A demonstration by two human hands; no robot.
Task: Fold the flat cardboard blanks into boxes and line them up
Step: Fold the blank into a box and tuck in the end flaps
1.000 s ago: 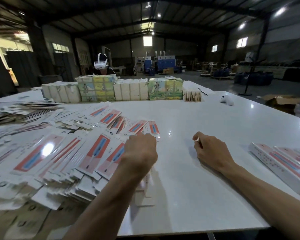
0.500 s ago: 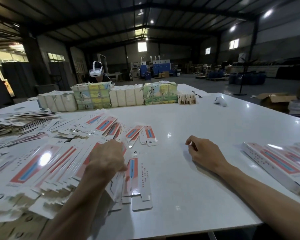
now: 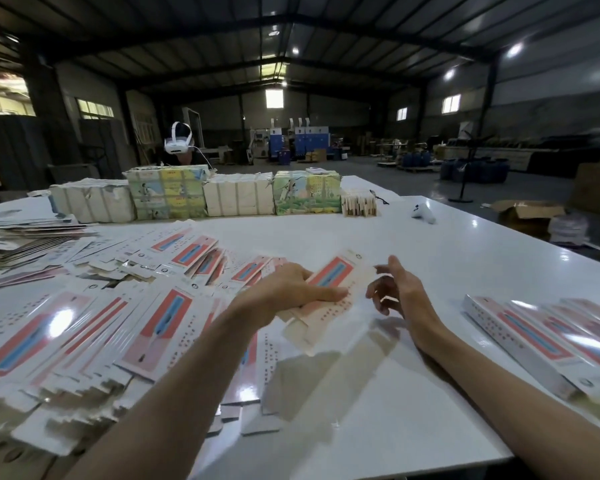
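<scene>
While your left hand [image 3: 288, 292] grasps one blank [image 3: 329, 275] and holds it tilted above the bench [image 3: 447, 258], your right hand [image 3: 397, 292] hangs released just beside its right edge, fingers spread and holding nothing. Whether a fingertip touches the card you cannot tell, for it is blurred. The blank is a long, thin, glossy card, white with a red panel, a blue stripe and rows of small print. To your left a sprawling pile [image 3: 111, 327] of the same flat cards overlaps like shingles, and your left forearm crosses its near edge. To your right the boxes [image 3: 548, 337], long and square-edged, lie side by side. At the far edge stand wrapped bundles [image 3: 236, 199], some plain white, some printed green and yellow, with a small white controller [image 3: 423, 213] apart from them. Behind them a person wears a white headset [image 3: 178, 143]. Your bench is smooth, white and mirror-bright under the lamps of a dim, steel-roofed hall.
</scene>
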